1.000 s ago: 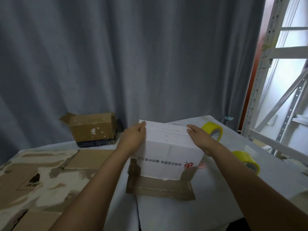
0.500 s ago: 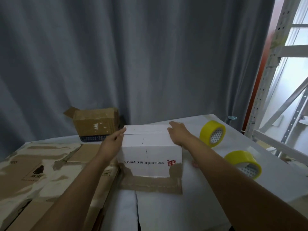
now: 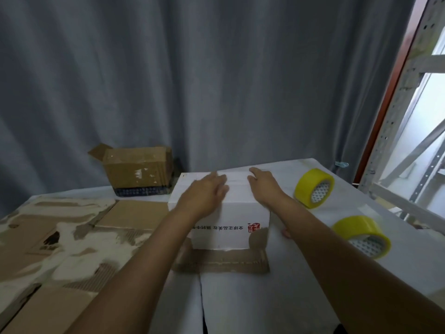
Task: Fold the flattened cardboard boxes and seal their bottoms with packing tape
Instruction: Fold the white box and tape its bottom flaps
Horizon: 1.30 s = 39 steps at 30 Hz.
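A white cardboard box with upside-down print stands upside down in the middle of the table, its brown lower flaps spread out towards me. My left hand lies flat on the closed top flaps, fingers straight and blurred. My right hand presses flat on the same top, just right of the seam. Two yellow tape rolls lie to the right: one standing on edge farther back, one nearer to me.
Flattened, torn brown cardboard covers the table's left side. A folded brown box stands at the back left against the grey curtain. A metal shelving rack rises at the right, beyond the white-covered table.
The box was tipped and set upright on the table. Both hands moved from its side edges onto the top flaps, the left sliding towards the middle seam.
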### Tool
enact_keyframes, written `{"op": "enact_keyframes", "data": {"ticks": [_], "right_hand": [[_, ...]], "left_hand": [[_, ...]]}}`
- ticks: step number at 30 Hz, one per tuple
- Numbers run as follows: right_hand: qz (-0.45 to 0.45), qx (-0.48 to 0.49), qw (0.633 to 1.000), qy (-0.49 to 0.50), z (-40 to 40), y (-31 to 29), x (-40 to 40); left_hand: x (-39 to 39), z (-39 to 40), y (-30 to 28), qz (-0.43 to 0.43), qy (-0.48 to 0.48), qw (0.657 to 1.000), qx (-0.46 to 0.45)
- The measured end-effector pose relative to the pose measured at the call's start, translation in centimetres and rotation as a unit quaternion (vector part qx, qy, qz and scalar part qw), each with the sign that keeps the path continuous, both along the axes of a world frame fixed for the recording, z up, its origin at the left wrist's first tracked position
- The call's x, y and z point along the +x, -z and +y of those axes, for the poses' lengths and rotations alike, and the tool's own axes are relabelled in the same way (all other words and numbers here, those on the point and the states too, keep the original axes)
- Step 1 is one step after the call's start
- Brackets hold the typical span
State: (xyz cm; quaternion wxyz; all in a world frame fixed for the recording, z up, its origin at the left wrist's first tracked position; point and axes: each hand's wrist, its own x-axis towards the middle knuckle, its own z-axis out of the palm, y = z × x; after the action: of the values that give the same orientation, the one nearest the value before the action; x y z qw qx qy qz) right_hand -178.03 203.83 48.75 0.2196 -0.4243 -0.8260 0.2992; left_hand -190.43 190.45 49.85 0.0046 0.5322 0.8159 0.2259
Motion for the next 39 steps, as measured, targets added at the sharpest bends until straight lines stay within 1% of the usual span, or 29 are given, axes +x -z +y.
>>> {"op": "enact_keyframes", "data": {"ticks": [1,3,5,7,8,9,10,11,12,14,15,17,18,20,25,27,29,30,32,36,39], "right_hand": [[-0.001,0.0,1.0,0.002,0.0,0.0,0.1],[0.006,-0.014,1.0,-0.003,0.0,0.0,0.4],[0.031,-0.061,0.998,-0.015,0.0,-0.4,1.3],[0.07,-0.108,0.992,-0.005,0.5,-0.9,3.1],[0.074,-0.105,0.992,0.005,1.1,-1.2,4.4],[0.05,-0.09,0.995,0.01,1.7,-1.5,5.9],[-0.009,-0.065,0.998,0.013,2.4,-1.8,7.6],[-0.1,-0.037,0.994,0.009,2.9,-2.0,9.1],[-0.205,-0.019,0.979,-0.002,3.4,-2.1,10.5],[-0.395,-0.017,0.918,-0.02,3.9,-1.6,12.0],[-0.469,-0.015,0.883,-0.018,4.0,-1.3,12.3],[-0.565,-0.004,0.825,-0.003,3.6,-0.9,12.9],[-0.59,-0.009,0.807,0.008,3.2,-0.9,13.1],[-0.606,-0.019,0.795,0.027,2.6,-1.2,13.4],[-0.572,-0.036,0.818,0.046,2.5,-0.6,13.4],[-0.574,-0.006,0.818,0.036,2.4,0.2,14.0],[-0.589,0.046,0.807,0.015,2.7,0.9,14.6],[-0.594,0.052,0.803,0.011,3.1,1.2,14.7],[-0.599,0.034,0.8,0.013,3.9,1.2,14.9],[-0.555,-0.034,0.831,0.017,4.9,0.1,16.1],[-0.515,-0.055,0.855,0.024,5.3,0.1,17.3]], "left_hand": [[0.8,0.6,0.1,0.004,0.022,1.0,-0.014],[2.0,1.4,0.5,0.031,0.027,0.999,-0.026],[1.5,1.4,1.0,0.019,-0.003,1.0,-0.015],[1.4,1.0,0.9,0.018,-0.027,0.999,-0.02],[1.9,0.9,0.9,0.023,-0.031,0.999,-0.02],[2.4,0.8,0.8,0.028,-0.042,0.999,-0.015],[2.9,0.7,0.8,0.031,-0.053,0.998,-0.006],[3.2,0.7,0.7,0.031,-0.059,0.998,0.009],[3.3,0.7,0.7,0.036,-0.066,0.997,0.019],[3.3,0.7,0.9,0.045,-0.071,0.996,0.028],[3.4,0.6,0.9,0.043,-0.069,0.996,0.029],[3.4,0.5,0.9,0.042,-0.064,0.997,0.03],[3.4,0.4,0.8,0.046,-0.061,0.997,0.031],[3.4,0.3,0.7,0.052,-0.057,0.997,0.027],[3.5,0.1,0.6,0.055,-0.052,0.997,0.028],[3.5,0.1,0.6,0.057,-0.051,0.997,0.027],[3.4,0.1,0.6,0.057,-0.049,0.997,0.03],[3.3,0.1,0.6,0.056,-0.049,0.997,0.03],[3.3,0.1,0.6,0.054,-0.049,0.997,0.031],[3.4,0.1,0.8,0.056,-0.045,0.997,0.033],[3.4,0.3,1.0,0.053,-0.053,0.997,0.026]]}}
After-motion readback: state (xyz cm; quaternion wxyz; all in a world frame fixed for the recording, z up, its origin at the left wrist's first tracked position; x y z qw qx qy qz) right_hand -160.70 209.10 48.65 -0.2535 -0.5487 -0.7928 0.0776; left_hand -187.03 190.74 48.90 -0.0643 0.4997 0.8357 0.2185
